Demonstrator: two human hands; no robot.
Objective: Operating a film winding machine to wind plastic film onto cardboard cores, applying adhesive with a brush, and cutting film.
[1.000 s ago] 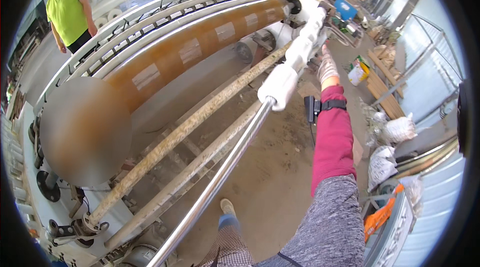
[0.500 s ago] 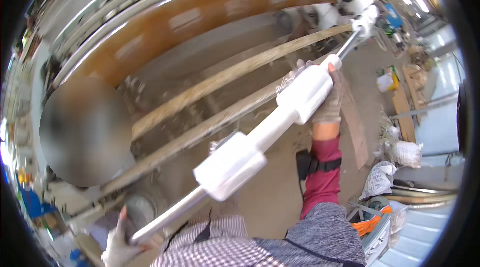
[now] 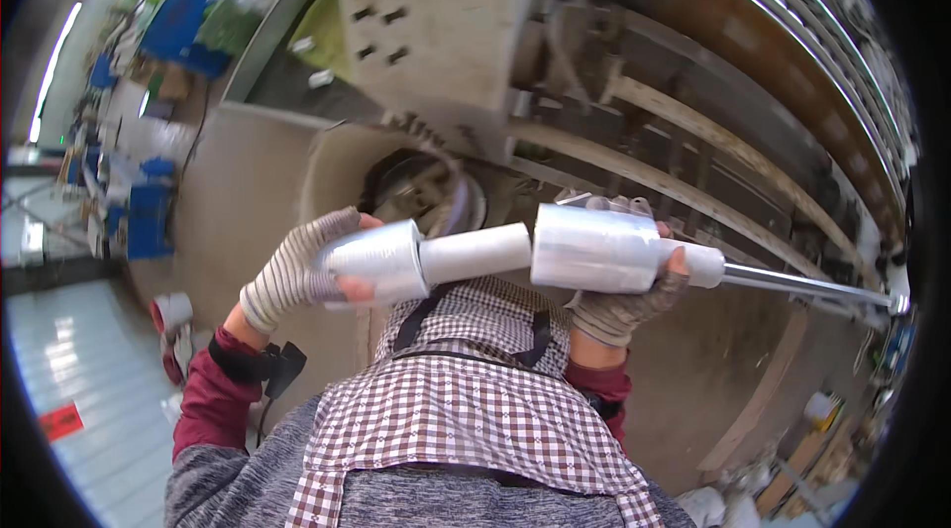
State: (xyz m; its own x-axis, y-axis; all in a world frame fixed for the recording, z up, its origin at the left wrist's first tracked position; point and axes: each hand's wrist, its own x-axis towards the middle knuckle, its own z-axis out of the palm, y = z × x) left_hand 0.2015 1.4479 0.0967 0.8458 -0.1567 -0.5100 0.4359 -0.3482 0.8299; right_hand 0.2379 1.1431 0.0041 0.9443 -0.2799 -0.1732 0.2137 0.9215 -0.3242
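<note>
My left hand [image 3: 302, 270], in a striped glove with bare fingertips, grips a roll of clear plastic film [image 3: 381, 263]. From its right side sticks out a white core tube [image 3: 475, 251]. Just beyond that tube's end is a second film roll [image 3: 594, 246], with a narrow gap between them. My right hand [image 3: 629, 300], also gloved, is wrapped around this second roll from below and behind. Its core [image 3: 693, 263] sits around a shiny metal rod [image 3: 807, 285] that runs off to the right. Whether the rod reaches inside the left roll is hidden.
A pale panel with black knobs [image 3: 436, 13] stands ahead. Below it is a round bin [image 3: 332, 166]. Wooden bars [image 3: 713, 127] and a large brown roller [image 3: 792, 62] lie to the right. Blue crates [image 3: 183, 18] stand far left; boards [image 3: 792, 459] lie lower right.
The view has swung left. My left hand has gone from the rod's near end to the left film roll, now off the rod's bare near end. My right hand still holds the other roll.
</note>
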